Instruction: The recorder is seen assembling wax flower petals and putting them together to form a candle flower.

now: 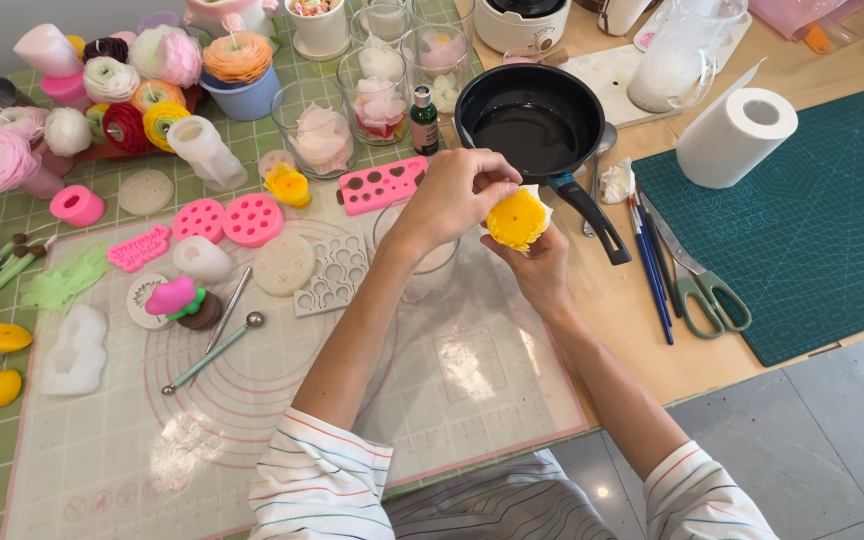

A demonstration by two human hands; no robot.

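A round yellow flower-shaped piece (516, 218) with layered petals rests on a bit of white paper in my right hand (542, 268), which cups it from below. My left hand (457, 192) reaches over from the left and pinches its upper edge with the fingertips. Both hands hover above the translucent work mat (282, 400), just in front of a black saucepan (529, 122). A clear glass cup (422, 270) stands under my left wrist, partly hidden.
Pink silicone moulds (252, 219) and a metal ball tool (214, 352) lie on the left of the mat. Finished wax flowers (132, 90) and glass jars (322, 130) crowd the back. Scissors (702, 285), blue pens (650, 262) and a paper roll (737, 135) sit right.
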